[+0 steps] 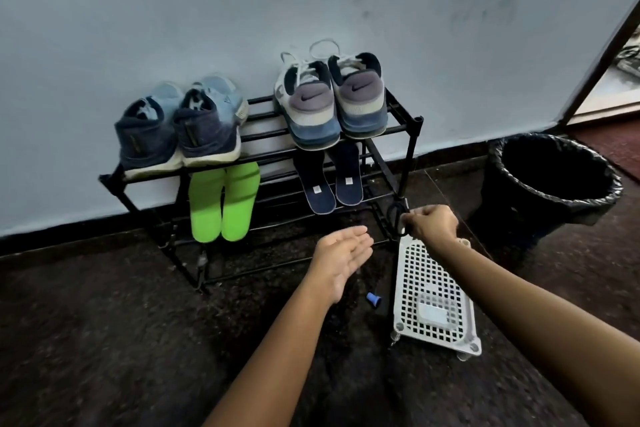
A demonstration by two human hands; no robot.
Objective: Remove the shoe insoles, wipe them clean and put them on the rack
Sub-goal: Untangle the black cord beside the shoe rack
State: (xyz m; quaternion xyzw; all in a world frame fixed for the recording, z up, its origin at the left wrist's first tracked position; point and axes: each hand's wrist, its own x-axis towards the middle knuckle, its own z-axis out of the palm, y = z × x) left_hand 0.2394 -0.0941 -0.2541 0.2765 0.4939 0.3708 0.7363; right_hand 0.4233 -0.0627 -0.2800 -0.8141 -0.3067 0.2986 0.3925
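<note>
You face a rack [412, 149] of smooth black-painted metal bars, blue shoes [180, 135] in knitted cloth, green insoles [223, 201] looking like matt foam, navy insoles [313, 177] faced with cloth, a white basket [433, 291] of perforated plastic, a bin [554, 198] lined with glossy black film, and a rough speckled floor [104, 322].

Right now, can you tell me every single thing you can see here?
Shoe rack: 1, black, against the pale wall.
Blue shoes: 2, top shelf, left side.
White and grey shoes: 2, blue soles, top shelf, right side.
Green insoles: 2, bright green, shelf below the blue shoes.
Navy insoles: 2, dark blue, shelf below the white and grey shoes.
Basket: 1, white with holes, on the floor at the rack's right end.
Bin: 1, black with a black liner, far right.
Small blue piece: 1, on the floor left of the basket.
Black loop: 1, at the rack's right front post.
Left hand: open, in front of the rack.
Right hand: pinches the black loop.
</note>
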